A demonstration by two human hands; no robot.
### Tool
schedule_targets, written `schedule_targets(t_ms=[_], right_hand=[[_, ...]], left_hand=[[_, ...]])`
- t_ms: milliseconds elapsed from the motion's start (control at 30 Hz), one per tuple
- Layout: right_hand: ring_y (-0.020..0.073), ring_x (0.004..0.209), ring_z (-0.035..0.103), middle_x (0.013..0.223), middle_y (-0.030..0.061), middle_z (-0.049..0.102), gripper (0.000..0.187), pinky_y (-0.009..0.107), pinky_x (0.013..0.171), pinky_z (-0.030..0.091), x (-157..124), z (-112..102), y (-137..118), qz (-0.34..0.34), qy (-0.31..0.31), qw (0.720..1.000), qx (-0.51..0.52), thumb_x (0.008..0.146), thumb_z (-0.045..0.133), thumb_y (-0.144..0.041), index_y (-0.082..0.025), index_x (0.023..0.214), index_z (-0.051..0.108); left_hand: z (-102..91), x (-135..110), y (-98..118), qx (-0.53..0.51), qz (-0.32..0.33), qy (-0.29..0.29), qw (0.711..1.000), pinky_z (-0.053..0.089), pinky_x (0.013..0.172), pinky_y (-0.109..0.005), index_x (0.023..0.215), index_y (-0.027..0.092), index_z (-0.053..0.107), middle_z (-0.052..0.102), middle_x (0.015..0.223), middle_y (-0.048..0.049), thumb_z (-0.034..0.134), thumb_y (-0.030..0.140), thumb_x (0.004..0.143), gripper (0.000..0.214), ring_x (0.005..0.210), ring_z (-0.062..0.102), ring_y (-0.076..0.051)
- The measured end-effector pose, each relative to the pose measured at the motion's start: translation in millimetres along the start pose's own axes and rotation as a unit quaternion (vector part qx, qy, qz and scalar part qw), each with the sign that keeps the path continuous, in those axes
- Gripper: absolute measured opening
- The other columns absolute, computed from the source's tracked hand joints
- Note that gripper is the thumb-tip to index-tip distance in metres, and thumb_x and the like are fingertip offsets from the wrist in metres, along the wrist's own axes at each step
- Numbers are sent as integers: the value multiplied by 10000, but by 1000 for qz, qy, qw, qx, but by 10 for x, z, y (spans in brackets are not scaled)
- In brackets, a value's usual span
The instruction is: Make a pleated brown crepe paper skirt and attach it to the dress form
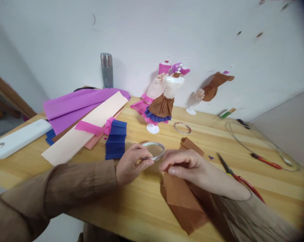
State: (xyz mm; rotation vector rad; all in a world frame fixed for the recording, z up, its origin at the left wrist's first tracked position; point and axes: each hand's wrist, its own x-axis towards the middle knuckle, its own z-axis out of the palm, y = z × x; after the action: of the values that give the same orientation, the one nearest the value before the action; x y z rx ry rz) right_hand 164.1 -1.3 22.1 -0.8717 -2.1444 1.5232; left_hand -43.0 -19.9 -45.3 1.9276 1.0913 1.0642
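My left hand (133,163) pinches a roll of clear tape (163,152) between thumb and fingers, raised a little above the table. Close to its right, my right hand (186,164) is closed, thumb against fingers, over the upper end of a folded strip of brown crepe paper (183,200). The paper hangs down toward the table's front edge. Whether a bit of tape is also between the right fingertips I cannot tell. Another folded brown piece (192,146) lies just behind the right hand. A pleated blue paper piece (116,139) lies beyond the left hand.
Small dress forms in paper dresses (162,106) stand at the back, another (216,84) further right. Scissors (234,174), a screwdriver (266,161) and a cable lie right. Purple paper (83,104), a pink sheet (91,126), a white device (21,139) and a flask (107,72) are left.
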Motion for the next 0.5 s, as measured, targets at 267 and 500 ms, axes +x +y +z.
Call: schedule_targets(t_ms=[267,500], right_hand=[[53,466,425,561,-35,540,319,192,450,321,4,45,68,47,76,957,275,692,788,-425,-155,725,622],[99,580,454,645,-1,560,289,234,543,358,26,63,-4,46,106,993,-17,791,651,-441,-159,737,626]], left_hand=[[-2,70,9,-162,-125,-75,976,304,408,-184,695,148,543,543,588,24,492,379,850,283,415,404,-53],[-44,106,-21,-219,-125,-77,965,292,484,-186,605,134,529,484,517,36,581,377,754,289,474,393,-54]])
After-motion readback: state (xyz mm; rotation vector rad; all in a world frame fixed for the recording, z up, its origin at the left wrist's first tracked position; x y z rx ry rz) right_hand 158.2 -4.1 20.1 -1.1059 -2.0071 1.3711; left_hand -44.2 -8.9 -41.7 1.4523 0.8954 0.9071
